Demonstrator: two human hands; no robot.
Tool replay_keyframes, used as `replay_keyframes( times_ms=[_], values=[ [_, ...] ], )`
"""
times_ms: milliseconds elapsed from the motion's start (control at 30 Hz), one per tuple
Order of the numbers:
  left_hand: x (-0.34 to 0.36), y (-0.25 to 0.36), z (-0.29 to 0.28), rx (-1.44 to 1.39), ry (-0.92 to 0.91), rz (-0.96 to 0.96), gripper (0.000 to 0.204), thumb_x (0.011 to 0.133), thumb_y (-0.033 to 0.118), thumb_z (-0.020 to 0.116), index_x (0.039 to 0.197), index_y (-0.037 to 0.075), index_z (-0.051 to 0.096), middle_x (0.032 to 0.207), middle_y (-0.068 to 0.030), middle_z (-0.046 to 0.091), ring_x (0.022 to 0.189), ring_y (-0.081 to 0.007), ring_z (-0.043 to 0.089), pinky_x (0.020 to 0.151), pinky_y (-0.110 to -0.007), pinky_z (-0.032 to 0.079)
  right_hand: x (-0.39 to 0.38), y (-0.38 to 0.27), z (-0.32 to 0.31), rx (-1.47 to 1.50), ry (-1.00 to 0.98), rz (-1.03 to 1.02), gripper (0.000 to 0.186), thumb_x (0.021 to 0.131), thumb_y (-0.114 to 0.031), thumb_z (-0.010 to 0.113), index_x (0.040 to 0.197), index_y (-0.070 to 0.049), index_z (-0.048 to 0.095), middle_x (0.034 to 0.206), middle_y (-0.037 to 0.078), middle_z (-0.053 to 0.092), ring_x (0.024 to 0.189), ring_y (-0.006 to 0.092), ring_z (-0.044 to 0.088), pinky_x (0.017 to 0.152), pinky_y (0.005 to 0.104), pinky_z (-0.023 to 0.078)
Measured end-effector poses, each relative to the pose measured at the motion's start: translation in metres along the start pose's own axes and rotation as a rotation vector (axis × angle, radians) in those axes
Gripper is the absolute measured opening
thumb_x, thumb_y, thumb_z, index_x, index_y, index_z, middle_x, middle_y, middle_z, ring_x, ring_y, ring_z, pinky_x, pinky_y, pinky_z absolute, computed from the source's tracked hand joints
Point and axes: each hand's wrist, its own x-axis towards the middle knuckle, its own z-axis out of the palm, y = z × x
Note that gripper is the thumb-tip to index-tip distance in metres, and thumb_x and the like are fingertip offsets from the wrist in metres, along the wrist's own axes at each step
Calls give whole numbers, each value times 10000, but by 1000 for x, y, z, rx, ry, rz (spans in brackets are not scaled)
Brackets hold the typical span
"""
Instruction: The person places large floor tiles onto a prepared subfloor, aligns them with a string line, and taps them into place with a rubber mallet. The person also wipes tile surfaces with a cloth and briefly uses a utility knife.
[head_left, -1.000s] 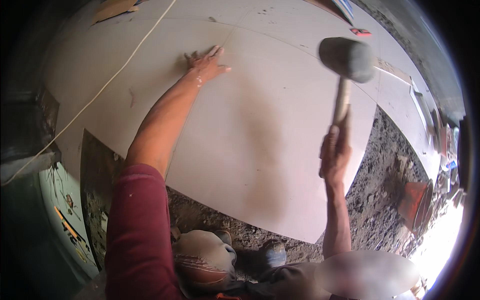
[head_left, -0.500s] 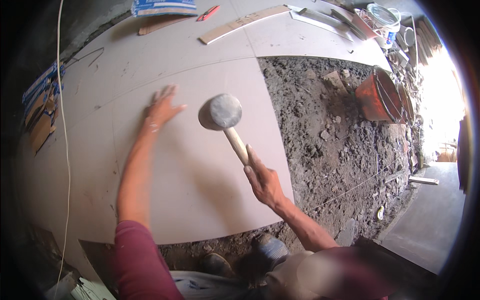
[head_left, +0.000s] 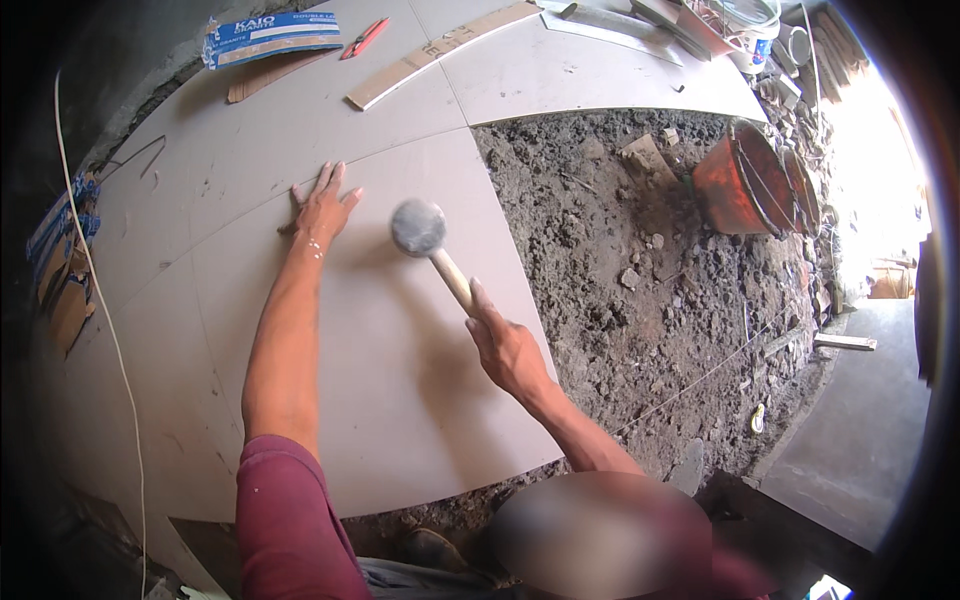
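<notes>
A large pale floor tile (head_left: 400, 400) lies in front of me, its right edge bordering rough mortar. My left hand (head_left: 325, 212) rests on it near its far seam, fingers spread. In my right hand (head_left: 508, 345) is a mallet (head_left: 418, 228) with a round grey head and a pale wooden handle, the fingers wrapped round the handle's lower end. The mallet head is over the tile to the right of my left hand; its shadow falls on the tile, and I cannot tell whether it touches.
Rough grey mortar (head_left: 620, 330) spreads to the right, with an orange bucket (head_left: 735, 185) tipped on it. Cardboard strips (head_left: 440, 52), a red cutter (head_left: 366, 38) and a blue carton piece (head_left: 270, 40) lie on the far tiles. A pale cable (head_left: 110, 330) runs down the left. A string crosses the mortar.
The view has shifted, so the far tiles and bucket sit further left. My left hand, blurred before, is now sharper on the tile. The mallet stays in my right hand.
</notes>
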Motion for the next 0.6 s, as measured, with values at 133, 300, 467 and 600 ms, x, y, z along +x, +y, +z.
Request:
replay_keyframes(
  times_ms=[133,300,467,600],
  values=[
    [5,-9,3,204,-77,53,695,987,523,485,1577,213,288,1638,-51,279,1481,-241,315,1216,-624,87,-2,3,3,246,223,-358,661,983,-204,607,1565,-201,294,761,193,654,633,412,634,577,510,499],
    [4,-11,6,25,7,29,666,999,477,482,1579,218,281,1639,-53,278,1472,-239,335,1210,-626,107,7,1,-5,33,25,-75,650,987,-207,600,1561,-196,296,725,183,643,603,424,616,571,507,487],
    [10,-8,1,210,-139,16,676,999,477,483,1586,223,262,1645,-44,263,1467,-233,345,1211,-623,117,4,-5,-11,289,172,-281,651,995,-190,583,1568,-196,274,748,189,623,652,405,614,609,495,488],
    [10,-10,3,203,-169,-11,673,1004,478,473,1588,225,256,1649,-37,255,1463,-230,353,1208,-617,136,2,-2,-7,254,270,-338,651,998,-201,578,1573,-199,272,735,181,625,633,406,615,611,498,503]
  ],
)
